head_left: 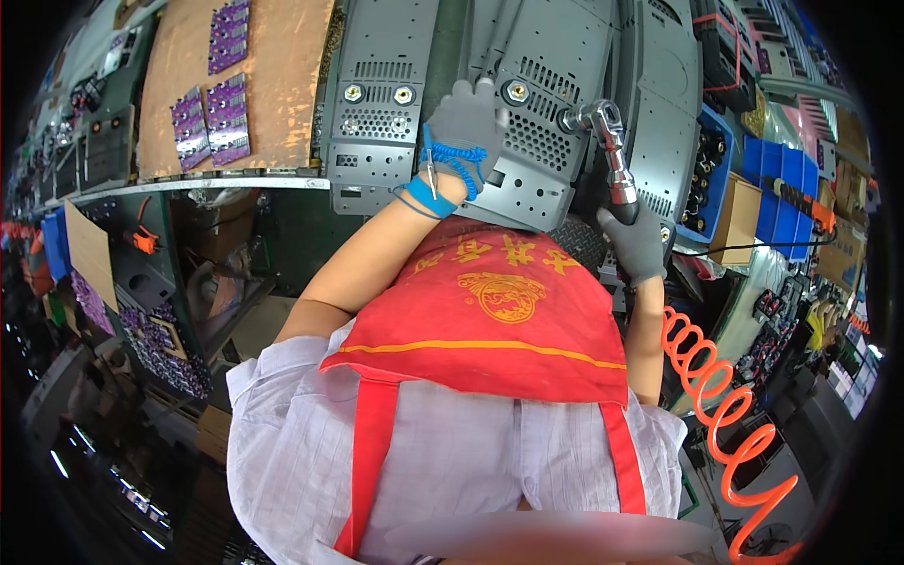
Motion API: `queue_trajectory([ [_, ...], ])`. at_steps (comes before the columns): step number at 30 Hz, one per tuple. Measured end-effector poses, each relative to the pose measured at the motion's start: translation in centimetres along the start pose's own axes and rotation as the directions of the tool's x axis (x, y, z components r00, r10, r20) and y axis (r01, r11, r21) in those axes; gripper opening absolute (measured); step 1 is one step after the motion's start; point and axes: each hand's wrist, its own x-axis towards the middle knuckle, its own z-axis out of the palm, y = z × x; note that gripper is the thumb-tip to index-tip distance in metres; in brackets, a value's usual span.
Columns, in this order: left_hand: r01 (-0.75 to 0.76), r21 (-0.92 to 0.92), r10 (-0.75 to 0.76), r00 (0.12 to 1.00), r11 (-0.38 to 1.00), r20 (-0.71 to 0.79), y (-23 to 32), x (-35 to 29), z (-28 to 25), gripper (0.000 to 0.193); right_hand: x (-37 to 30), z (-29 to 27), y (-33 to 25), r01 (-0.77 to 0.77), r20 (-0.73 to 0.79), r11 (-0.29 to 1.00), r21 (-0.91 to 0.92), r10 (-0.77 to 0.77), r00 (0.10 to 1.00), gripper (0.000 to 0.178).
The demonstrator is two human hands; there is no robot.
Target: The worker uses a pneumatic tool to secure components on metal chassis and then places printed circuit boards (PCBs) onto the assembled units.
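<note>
My right hand (636, 243), in a grey glove, is closed round the dark handle of a chrome ratchet wrench (614, 155). The wrench head sits over a fitting on a grey perforated metal panel (537, 179). Left of it on the same panel, a brass-coloured nut (516, 91) shows in a round fitting. My left hand (466, 132), also gloved, rests at the panel's left edge with its fingers stretched forward. A blue wrist strap (431, 196) with a coiled cord circles that wrist. A second grey panel (377, 174) with two brass-coloured nuts lies to the left.
Several purple circuit boards (228, 118) lie on a worn wooden board (282, 56) at the far left. Another grey panel (664, 104) stands right of the wrench, near blue bins (786, 179) of parts. An orange coiled hose (725, 414) hangs at the lower right.
</note>
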Motion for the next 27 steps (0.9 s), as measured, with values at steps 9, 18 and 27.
queue_trajectory([
  [9, 0.122, 0.068, -0.13, 0.981, 0.99, 0.144, -0.7, -2.3, 0.3, 0.043, 0.0, 1.1, -0.1, 0.034, -0.006, 0.999, -0.038, -0.034, 0.999, 0.042],
  [18, 0.098, -0.048, -0.09, 0.986, 0.994, 0.143, -0.2, -2.5, -0.2, 0.034, 0.0, 1.3, 0.3, 0.001, 0.062, 1.0, 0.004, -0.001, 0.998, 0.042],
  [27, 0.207, -0.249, -0.169, 0.971, 0.946, 0.167, 0.0, -2.1, -0.9, 0.028, -0.1, 2.0, 0.2, -0.011, 0.035, 1.0, 0.025, 0.01, 0.999, 0.039],
])
